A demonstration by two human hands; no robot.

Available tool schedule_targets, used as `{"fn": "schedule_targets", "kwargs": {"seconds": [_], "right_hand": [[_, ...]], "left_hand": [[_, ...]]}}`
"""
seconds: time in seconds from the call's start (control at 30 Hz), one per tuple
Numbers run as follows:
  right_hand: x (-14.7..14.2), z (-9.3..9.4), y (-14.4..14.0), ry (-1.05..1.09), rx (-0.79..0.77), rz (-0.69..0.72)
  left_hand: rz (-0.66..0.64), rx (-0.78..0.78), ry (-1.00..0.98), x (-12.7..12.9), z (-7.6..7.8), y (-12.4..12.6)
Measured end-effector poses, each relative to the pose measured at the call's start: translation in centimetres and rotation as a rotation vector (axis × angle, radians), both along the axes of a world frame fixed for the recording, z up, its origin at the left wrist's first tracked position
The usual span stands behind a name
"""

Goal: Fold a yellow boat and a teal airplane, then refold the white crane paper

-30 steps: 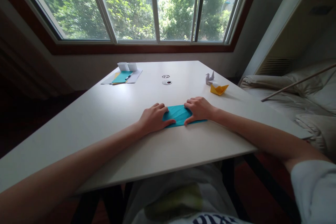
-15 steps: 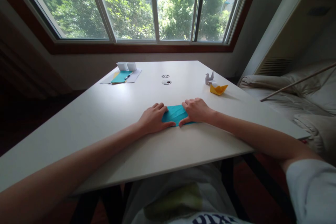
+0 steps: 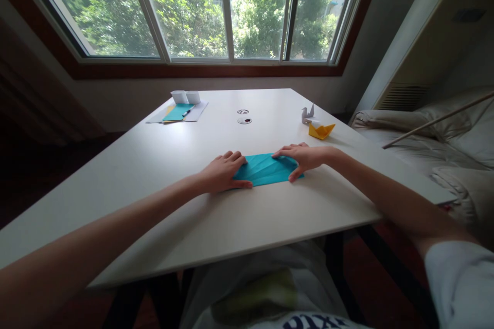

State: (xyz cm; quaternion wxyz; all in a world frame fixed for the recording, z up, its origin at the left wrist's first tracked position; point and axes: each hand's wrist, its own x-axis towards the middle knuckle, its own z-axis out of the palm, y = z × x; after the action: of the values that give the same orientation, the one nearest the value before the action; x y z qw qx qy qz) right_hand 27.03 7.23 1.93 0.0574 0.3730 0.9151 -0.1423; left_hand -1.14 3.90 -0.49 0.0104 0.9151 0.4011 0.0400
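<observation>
A folded teal paper (image 3: 264,169) with several creases lies flat on the white table (image 3: 162,164), near its front edge. My left hand (image 3: 222,172) presses down on the paper's left end, thumb along the near edge. My right hand (image 3: 303,157) rests flat on the paper's right end, fingers spread over the far right corner. Both hands press the sheet against the table; neither lifts it.
A yellow paper boat (image 3: 321,130) and a grey paper crane (image 3: 307,114) stand at the right. At the far left lie sheets of paper with a teal sheet (image 3: 177,112), a pen (image 3: 187,112) and two white boxes (image 3: 186,96). A bed (image 3: 443,149) is beyond the table's right edge.
My right hand has slid to the right along the teal paper, uncovering more of its middle. My left hand has stayed on the left end.
</observation>
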Motion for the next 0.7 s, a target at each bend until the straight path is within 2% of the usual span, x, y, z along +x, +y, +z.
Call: {"fn": "schedule_targets", "kwargs": {"seconds": [0.17,0.53,0.7], "right_hand": [[1.0,0.0,0.8,0.002,-0.086,0.039],[2.7,0.5,2.2,0.104,-0.343,0.161],[2.6,0.8,1.8,0.128,-0.325,0.068]], "left_hand": [[-0.046,-0.042,-0.006,-1.3,0.2,0.2],[0.076,-0.150,0.086,-5.2,1.1,0.2],[0.124,-0.128,0.126,-5.6,1.5,0.5]]}}
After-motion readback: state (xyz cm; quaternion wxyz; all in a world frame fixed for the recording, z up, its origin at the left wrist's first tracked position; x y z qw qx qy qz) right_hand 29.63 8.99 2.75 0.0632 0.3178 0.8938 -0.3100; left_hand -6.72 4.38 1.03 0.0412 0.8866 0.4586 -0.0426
